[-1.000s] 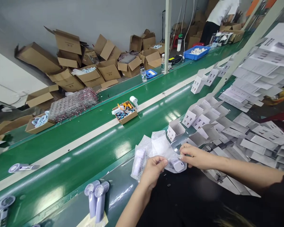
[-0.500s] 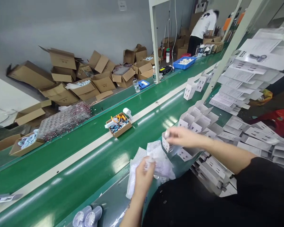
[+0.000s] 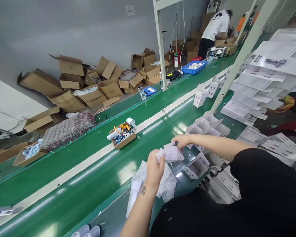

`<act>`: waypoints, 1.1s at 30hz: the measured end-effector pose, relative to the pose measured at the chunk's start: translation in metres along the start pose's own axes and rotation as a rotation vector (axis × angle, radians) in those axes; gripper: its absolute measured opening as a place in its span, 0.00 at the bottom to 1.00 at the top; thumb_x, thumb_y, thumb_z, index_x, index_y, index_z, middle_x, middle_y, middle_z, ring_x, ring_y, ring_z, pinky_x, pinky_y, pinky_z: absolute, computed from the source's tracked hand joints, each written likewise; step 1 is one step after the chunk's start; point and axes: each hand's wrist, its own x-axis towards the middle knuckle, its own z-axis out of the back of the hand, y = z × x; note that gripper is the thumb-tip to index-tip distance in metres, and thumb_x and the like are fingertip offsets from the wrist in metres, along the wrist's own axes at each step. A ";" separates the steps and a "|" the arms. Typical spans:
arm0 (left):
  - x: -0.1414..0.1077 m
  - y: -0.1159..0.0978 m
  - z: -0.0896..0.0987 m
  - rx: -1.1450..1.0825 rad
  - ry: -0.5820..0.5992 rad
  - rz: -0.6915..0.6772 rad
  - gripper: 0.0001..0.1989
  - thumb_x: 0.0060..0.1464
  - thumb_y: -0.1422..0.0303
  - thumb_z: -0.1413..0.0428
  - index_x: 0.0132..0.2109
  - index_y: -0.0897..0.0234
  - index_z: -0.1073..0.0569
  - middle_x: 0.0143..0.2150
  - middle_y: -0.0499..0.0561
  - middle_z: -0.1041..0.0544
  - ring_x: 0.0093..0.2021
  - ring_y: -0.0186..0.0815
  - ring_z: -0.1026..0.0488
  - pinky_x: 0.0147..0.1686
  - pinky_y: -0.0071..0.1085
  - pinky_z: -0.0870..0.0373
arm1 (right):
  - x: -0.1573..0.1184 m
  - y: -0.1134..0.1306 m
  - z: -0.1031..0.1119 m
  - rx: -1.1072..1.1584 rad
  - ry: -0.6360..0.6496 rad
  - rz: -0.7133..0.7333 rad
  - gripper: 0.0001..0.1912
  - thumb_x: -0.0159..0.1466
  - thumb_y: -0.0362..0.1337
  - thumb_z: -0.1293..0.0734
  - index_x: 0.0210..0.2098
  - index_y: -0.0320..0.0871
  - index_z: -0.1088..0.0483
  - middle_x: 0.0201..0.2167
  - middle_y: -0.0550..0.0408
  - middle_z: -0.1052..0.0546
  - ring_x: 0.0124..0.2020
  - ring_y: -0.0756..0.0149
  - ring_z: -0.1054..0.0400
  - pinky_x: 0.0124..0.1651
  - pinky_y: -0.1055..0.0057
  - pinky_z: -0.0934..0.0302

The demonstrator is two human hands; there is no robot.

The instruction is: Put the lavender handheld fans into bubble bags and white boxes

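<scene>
My left hand [image 3: 156, 166] is closed on one end of a bubble-wrapped item [image 3: 172, 154], raised above the green work surface. My right hand [image 3: 182, 141] is closed at the far side of that item, on the edge of a white box that the item partly hides. Beneath my left hand and forearm lie more bubble-wrap pouches [image 3: 168, 184]. Just right of my hands stand several open white boxes [image 3: 203, 126] in a cluster. Another open white box [image 3: 197, 166] lies near the table edge, below my right forearm.
A small carton of parts [image 3: 124, 141] sits on the green conveyor [image 3: 88, 164]. Stacks of flat white boxes [image 3: 251, 95] rise at the right. A metal post [image 3: 160, 49] stands beyond the belt. A person in a white shirt [image 3: 215, 26] bends over cartons at the back.
The wrapped item has been lifted off the pouches in my left hand. My right hand has moved down to a white box beside it. The view has shifted slightly.
</scene>
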 end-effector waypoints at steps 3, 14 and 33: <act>-0.004 -0.020 -0.017 0.359 0.155 -0.196 0.05 0.49 0.75 0.48 0.35 0.64 0.31 0.34 0.57 0.31 0.39 0.43 0.34 0.39 0.36 0.36 | 0.003 0.000 -0.002 -0.011 -0.003 0.001 0.12 0.44 0.28 0.33 0.29 0.40 0.34 0.25 0.62 0.29 0.26 0.70 0.33 0.28 0.76 0.39; 0.010 -0.002 -0.057 0.899 0.246 -0.155 0.07 0.58 0.72 0.53 0.40 0.67 0.31 0.37 0.58 0.30 0.39 0.43 0.31 0.35 0.35 0.34 | 0.003 0.004 -0.009 -0.092 0.018 -0.034 0.11 0.45 0.26 0.34 0.29 0.39 0.34 0.26 0.58 0.28 0.24 0.66 0.30 0.25 0.75 0.36; -0.111 0.116 0.159 0.924 -0.187 0.599 0.16 0.61 0.65 0.57 0.44 0.64 0.27 0.44 0.57 0.24 0.47 0.39 0.29 0.49 0.33 0.37 | 0.107 0.056 0.093 -0.390 -0.188 0.130 0.07 0.51 0.21 0.41 0.24 0.36 0.35 0.20 0.57 0.30 0.23 0.75 0.34 0.29 0.80 0.43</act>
